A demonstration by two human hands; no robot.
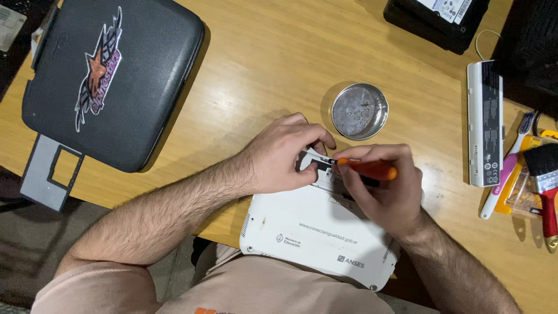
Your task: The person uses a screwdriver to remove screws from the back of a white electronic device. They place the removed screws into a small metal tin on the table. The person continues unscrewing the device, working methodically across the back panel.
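The right hand (386, 186) grips an orange-handled screwdriver (366, 169), its shaft lying leftward toward the left hand (285, 154). We note that hand pinched on the white laptop (317, 229), which overhangs the tabletop's (261, 64) near edge.

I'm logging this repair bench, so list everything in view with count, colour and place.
small laptop: 1, white, upside down at the near table edge, under both hands
screwdriver: 1, orange handle, in the right hand, tip at the laptop's far edge
metal dish: 1, silver, round, just beyond the hands, small bits inside
dark case: 1, dark grey with a sticker, far left
grey frame: 1, grey, below the dark case
battery pack: 1, white, right side
toothbrush: 1, pink and white, right of the battery pack
paintbrush: 1, red handle, right edge
black device: 1, black, top right
table: 1, light wood
left hand: 1, resting on the laptop
right hand: 1, gripping the screwdriver
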